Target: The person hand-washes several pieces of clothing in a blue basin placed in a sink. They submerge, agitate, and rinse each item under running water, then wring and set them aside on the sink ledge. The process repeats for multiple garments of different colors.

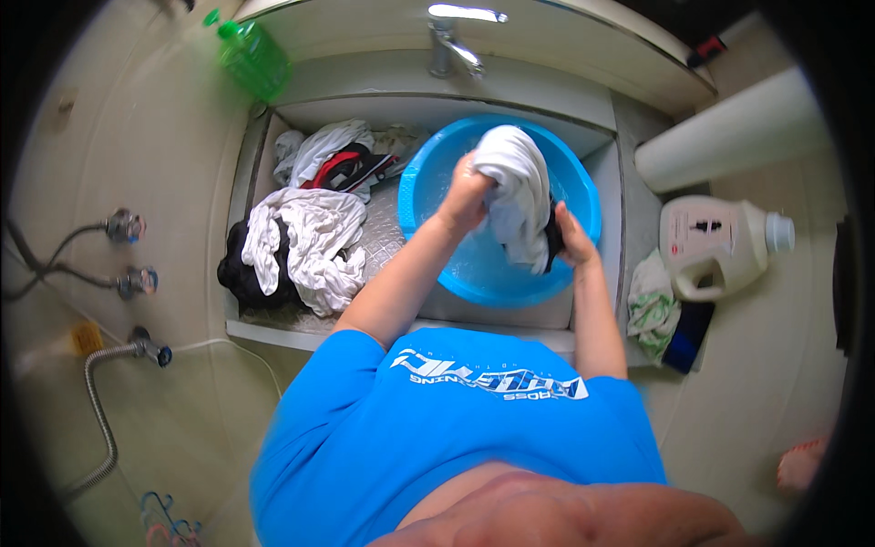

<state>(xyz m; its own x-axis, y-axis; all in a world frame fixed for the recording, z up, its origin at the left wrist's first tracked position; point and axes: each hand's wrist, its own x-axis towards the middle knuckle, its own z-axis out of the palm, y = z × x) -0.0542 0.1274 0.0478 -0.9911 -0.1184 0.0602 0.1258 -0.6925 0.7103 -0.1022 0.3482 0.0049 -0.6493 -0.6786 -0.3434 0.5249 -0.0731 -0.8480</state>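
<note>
Over a blue plastic basin [409, 198] of water, a wet white garment with a dark part [518, 184] hangs in a bunch. My left hand [468, 195] grips it near its upper end. At its lower right my right hand [575, 238] is against the dark part, thumb up; whether its fingers, partly hidden, close on the cloth is hard to see. The basin stands in the right part of a rectangular sink [389, 243]. Left of it lie a crumpled white garment [325, 239], a black garment [239, 263] and a pile of white cloth with red and black pieces [335, 154].
Behind the basin rises a chrome faucet [444, 48]. A green pump bottle [253, 61] stands at the back left corner. On the right are a detergent jug [711, 246], a folded cloth [653, 301] and a thick white pipe [731, 137]. Valves [126, 225] jut from the left wall.
</note>
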